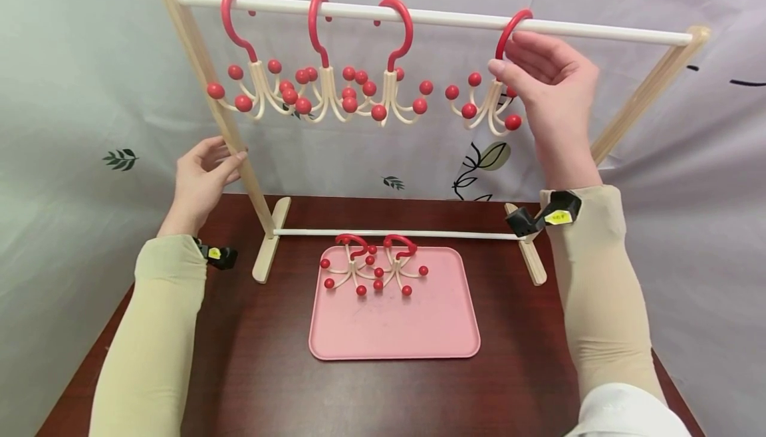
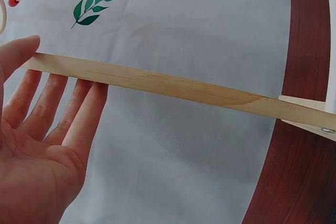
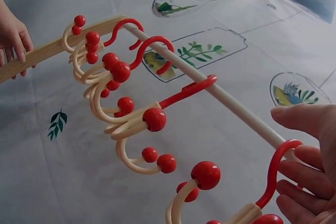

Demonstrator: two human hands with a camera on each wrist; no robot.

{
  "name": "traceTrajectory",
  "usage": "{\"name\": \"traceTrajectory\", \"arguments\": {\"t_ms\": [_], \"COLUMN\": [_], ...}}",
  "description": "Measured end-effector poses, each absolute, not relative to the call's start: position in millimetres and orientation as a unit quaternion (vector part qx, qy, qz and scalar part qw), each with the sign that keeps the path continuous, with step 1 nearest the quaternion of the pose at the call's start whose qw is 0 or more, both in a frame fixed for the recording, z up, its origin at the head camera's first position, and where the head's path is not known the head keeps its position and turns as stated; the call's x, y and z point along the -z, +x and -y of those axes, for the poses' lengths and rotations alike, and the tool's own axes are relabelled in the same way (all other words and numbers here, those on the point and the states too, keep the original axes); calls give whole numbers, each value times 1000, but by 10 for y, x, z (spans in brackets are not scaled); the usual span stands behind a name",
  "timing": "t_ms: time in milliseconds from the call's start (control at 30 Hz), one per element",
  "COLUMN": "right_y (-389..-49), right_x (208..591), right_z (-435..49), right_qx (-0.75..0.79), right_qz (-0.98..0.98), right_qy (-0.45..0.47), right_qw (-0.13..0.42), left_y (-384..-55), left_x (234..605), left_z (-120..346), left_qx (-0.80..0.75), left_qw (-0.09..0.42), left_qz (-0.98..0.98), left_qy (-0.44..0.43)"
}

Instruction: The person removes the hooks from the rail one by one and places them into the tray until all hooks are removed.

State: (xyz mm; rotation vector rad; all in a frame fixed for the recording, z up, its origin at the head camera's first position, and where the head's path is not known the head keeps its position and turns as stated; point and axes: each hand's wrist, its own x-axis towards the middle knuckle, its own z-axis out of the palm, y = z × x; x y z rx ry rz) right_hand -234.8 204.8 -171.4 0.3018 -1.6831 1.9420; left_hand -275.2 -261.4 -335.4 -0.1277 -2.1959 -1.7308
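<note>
My left hand (image 1: 200,181) holds the left wooden post (image 2: 157,80) of a rack, thumb on one side and fingers on the other. At the rack's right, my right hand (image 1: 562,91) is beside a red-hooked claw hanger (image 1: 494,98) whose hook loops over the white rail (image 1: 455,19). In the right wrist view, the thumb stands apart from the hook (image 3: 274,171), while the extended fingers lie right at it. Three similar hangers hang farther left: one by the post (image 1: 258,84), then two close together (image 1: 327,88), (image 1: 390,91), their ball-tipped arms overlapping.
Below the rail, a pink tray (image 1: 431,330) lies on the dark red-brown table (image 1: 263,370). Two more claw hangers (image 1: 352,267), (image 1: 397,267) rest at its back edge. A lower white bar (image 1: 467,234) joins the rack's wooden feet. Patterned cloth (image 1: 359,164) hangs behind.
</note>
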Motion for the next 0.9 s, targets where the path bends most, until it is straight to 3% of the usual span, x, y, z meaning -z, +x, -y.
{"name": "traceTrajectory", "arguments": {"t_ms": [900], "right_y": [-2443], "right_x": [1774], "right_z": [-2246], "right_qx": [-711], "right_qz": [623], "right_qy": [109], "right_qw": [307], "left_y": [-2758], "left_x": [3368], "left_z": [2616], "left_qx": [603], "left_qw": [172], "left_qz": [777], "left_qy": [-46]}}
